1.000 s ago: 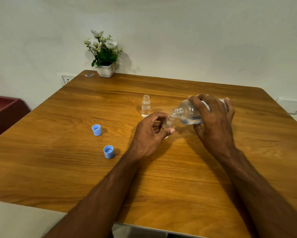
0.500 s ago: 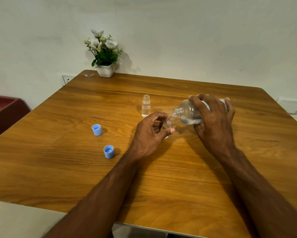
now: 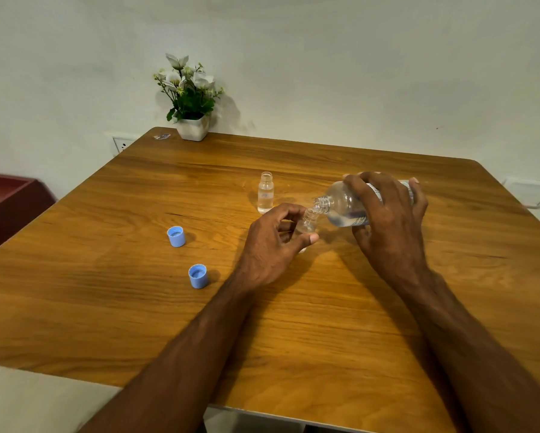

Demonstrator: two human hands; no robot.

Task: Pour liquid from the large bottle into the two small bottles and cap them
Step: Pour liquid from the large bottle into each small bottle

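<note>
My right hand grips the large clear bottle, tipped on its side with its open neck over the mouth of a small clear bottle. My left hand is wrapped around that small bottle, which stands on the wooden table; its lower part is hidden by my fingers. A second small bottle stands upright and uncapped just behind my left hand, with clear liquid in it. Two blue caps lie open side up to the left: one farther, one nearer.
A white pot of white flowers stands at the table's far left corner, with a small object beside it. A dark red piece of furniture sits left of the table. A wall socket is behind the corner.
</note>
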